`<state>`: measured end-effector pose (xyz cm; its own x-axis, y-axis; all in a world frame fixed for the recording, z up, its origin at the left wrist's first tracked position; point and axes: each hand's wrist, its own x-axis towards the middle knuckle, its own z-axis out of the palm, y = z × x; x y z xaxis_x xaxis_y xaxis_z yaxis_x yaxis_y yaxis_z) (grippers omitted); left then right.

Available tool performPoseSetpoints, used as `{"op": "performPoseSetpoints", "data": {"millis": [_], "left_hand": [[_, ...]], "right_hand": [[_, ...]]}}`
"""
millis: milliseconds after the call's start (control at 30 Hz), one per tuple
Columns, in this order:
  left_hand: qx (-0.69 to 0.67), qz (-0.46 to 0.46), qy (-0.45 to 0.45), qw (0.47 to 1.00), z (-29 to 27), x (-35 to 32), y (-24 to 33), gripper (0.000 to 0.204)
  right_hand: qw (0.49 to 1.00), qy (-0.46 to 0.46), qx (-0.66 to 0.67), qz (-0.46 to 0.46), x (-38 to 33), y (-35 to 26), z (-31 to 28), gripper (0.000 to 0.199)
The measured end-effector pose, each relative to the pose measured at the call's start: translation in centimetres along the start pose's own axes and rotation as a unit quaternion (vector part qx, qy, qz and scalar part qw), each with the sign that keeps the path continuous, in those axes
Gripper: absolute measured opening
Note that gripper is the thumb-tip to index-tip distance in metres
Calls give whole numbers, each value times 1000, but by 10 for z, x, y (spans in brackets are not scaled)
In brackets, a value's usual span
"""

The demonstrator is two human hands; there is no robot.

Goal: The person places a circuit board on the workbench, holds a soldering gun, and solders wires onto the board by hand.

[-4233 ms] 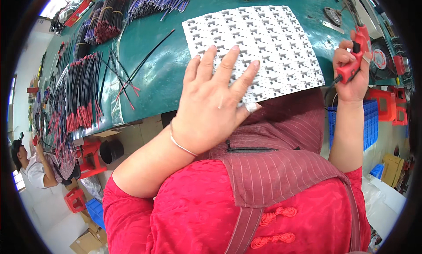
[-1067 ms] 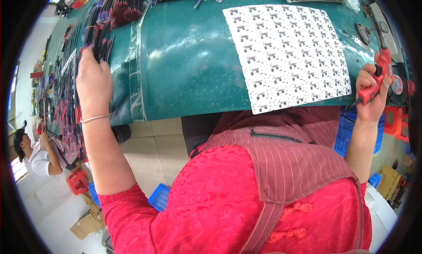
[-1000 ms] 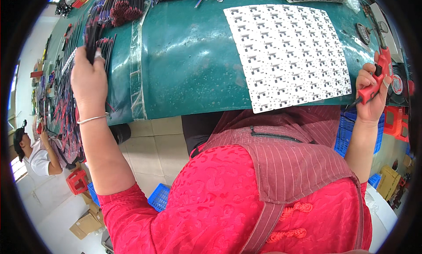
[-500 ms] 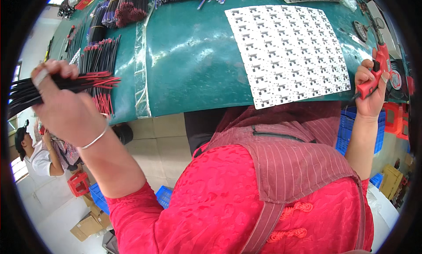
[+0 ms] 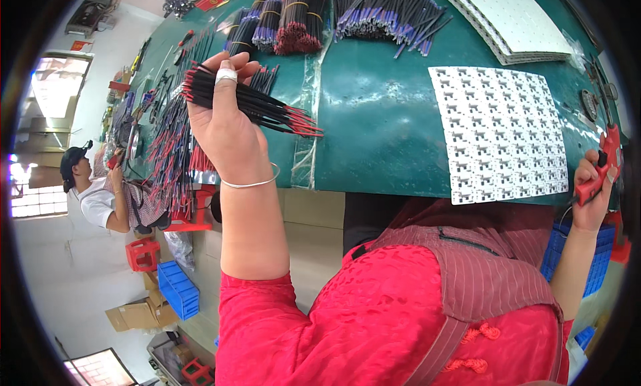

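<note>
Over the left part of a green worktop (image 5: 380, 119), a person's left hand (image 5: 230, 129) grips a bundle of red-tipped black wires (image 5: 265, 110), the taped thumb pressed across its near side and the fingers curled behind. The bundle's long axis slopes from upper left down to lower right; its longer length juts out to the right of the hand, red ends slightly fanned toward the middle of the worktop, while a shorter stub shows to the left. Well apart, at far right, the right hand (image 5: 592, 209) is wrapped around the handle of a red soldering iron (image 5: 612, 150), its metal shaft pointing toward the worktop's far side. Between the hands, nearer the right one, a white circuit-board panel (image 5: 499, 136) lies flat beside the front edge.
</note>
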<state>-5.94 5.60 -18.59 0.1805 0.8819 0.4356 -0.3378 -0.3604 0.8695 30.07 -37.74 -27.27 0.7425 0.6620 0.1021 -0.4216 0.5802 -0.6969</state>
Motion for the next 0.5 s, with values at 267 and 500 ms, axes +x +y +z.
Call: {"op": "performPoseSetpoints", "data": {"millis": [267, 500], "left_hand": [[-27, -8, -32, 999, 7, 9, 3, 21], [-70, -21, -56, 996, 17, 13, 1, 23]], "right_hand": [[1000, 9, 5, 3, 3, 1, 0, 65], [1000, 1, 4, 1, 1, 4, 5, 65]]}}
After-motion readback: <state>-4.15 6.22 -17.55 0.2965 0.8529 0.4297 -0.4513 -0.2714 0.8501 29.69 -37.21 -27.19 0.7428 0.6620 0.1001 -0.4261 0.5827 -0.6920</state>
